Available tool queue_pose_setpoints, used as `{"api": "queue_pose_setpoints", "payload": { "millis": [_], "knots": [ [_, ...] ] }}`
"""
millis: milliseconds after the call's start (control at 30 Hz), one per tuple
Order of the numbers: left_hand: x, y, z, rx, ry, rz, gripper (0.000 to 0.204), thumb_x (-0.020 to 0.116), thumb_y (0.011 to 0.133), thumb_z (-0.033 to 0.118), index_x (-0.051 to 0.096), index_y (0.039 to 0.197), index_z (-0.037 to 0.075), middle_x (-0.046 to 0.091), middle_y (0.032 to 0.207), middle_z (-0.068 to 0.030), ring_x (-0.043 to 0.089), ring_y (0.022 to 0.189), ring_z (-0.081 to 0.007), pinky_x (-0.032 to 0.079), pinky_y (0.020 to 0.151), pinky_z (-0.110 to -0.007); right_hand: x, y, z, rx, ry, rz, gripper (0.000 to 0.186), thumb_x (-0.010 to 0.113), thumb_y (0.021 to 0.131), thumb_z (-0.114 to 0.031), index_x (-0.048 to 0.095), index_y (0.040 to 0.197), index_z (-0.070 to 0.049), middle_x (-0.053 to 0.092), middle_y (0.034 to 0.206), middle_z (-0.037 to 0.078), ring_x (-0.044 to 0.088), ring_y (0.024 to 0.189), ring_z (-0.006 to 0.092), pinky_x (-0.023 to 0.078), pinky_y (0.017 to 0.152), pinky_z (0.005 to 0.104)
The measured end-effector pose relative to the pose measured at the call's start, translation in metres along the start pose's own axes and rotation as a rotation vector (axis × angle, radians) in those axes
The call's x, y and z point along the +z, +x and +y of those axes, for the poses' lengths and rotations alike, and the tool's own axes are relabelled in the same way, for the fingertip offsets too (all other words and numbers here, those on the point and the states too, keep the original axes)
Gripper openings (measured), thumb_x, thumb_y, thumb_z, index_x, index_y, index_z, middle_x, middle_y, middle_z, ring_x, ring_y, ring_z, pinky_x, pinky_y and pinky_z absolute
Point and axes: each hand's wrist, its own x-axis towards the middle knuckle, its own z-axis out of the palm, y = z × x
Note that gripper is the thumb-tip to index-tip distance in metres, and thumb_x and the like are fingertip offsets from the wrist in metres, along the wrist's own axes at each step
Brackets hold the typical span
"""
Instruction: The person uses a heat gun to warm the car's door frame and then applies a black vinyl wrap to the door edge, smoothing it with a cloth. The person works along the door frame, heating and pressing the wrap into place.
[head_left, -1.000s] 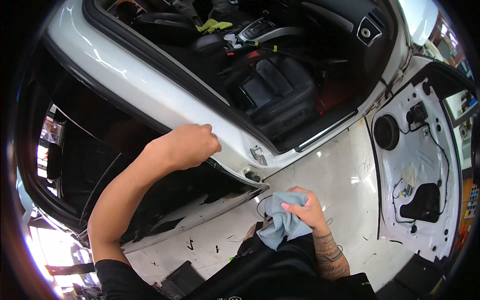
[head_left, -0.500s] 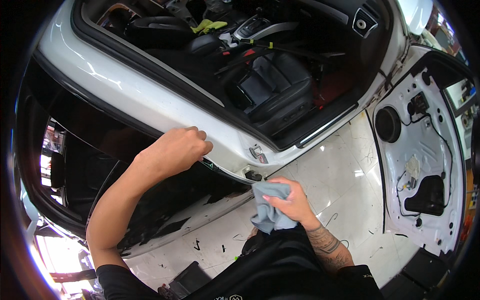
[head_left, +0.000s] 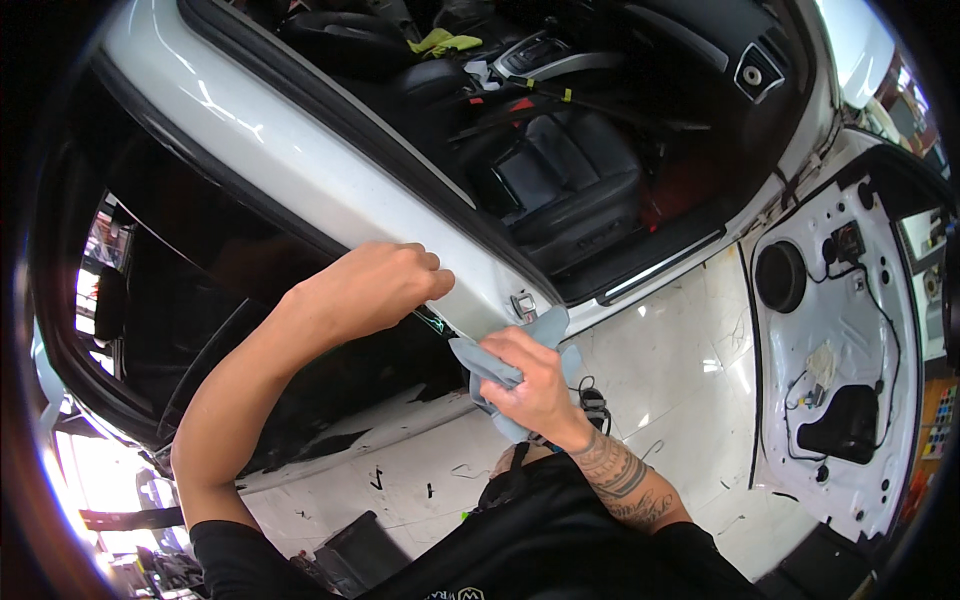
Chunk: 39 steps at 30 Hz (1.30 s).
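My right hand (head_left: pixel 528 378) grips a crumpled blue-grey cloth (head_left: pixel 548 326), which lies against the lower end of the white door pillar (head_left: pixel 395 215) and the edge of the black rear panel (head_left: pixel 380 375). Close by on the pillar is a metal latch striker (head_left: pixel 523 304). My left hand (head_left: pixel 400 280) is curled closed over the seam between pillar and black panel. Its fingertips are turned away, so what they pinch is hidden. Just under that hand a thin greenish gleam runs along the panel's edge.
Beyond the pillar, the open doorway shows a black leather seat (head_left: pixel 560 175) and a yellow-green cloth (head_left: pixel 443 42). At right stands an open door (head_left: pixel 825 330) with its inner metal bare. Dark scraps lie on the tiled floor (head_left: pixel 670 380), near a black box (head_left: pixel 360 555).
My right hand has moved up and left, bringing the cloth from in front of my body onto the pillar's edge. My left hand keeps its place on the seam while the whole view shifts slightly.
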Motion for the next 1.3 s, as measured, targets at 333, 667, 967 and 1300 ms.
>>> {"api": "queue_pose_setpoints", "payload": {
  "millis": [333,667,967,1300],
  "knots": [
    [-0.001,0.0,-0.004,0.046,-0.031,0.024,0.011,0.063,0.078,-0.003,0.061,0.089,-0.002,0.067,0.08,-0.0173,0.068,0.08,-0.0346,0.055,0.067,-0.043,-0.002,0.014,0.009,-0.001,-0.01,0.005,0.034,0.066,0.062,0.004,0.068,0.095,0.005,0.065,0.084,0.013,0.064,0.073,0.0258,0.051,0.068,0.0304],
    [-0.001,-0.003,-0.006,0.028,-0.066,0.014,0.011,0.061,0.082,0.0,0.06,0.092,-0.001,0.068,0.082,-0.0176,0.069,0.082,-0.0343,0.055,0.07,-0.043,-0.002,0.029,0.009,0.012,-0.016,-0.111,0.03,0.065,0.062,0.004,0.07,0.092,0.004,0.063,0.077,0.01,0.063,0.065,0.0206,0.049,0.061,0.0282],
    [0.008,-0.001,-0.011,0.099,-0.039,0.085,0.025,0.062,0.081,0.002,0.064,0.105,-0.003,0.068,0.072,-0.0176,0.07,0.072,-0.034,0.056,0.063,-0.043,-0.011,0.047,-0.006,0.101,-0.15,-0.296,0.021,0.067,0.068,-0.003,0.068,0.088,0.004,0.062,0.08,0.014,0.062,0.071,0.0329,0.049,0.066,0.037],
    [-0.012,0.002,-0.006,-0.057,-0.123,-0.067,0.024,0.057,0.081,-0.006,0.06,0.104,0.001,0.065,0.097,-0.0158,0.067,0.089,-0.0349,0.054,0.075,-0.043,-0.044,0.023,0.035,0.236,-0.059,-0.333,0.02,0.066,0.068,-0.004,0.066,0.086,0.004,0.063,0.074,0.013,0.062,0.065,0.0252,0.049,0.065,0.0326]
  ]
}}
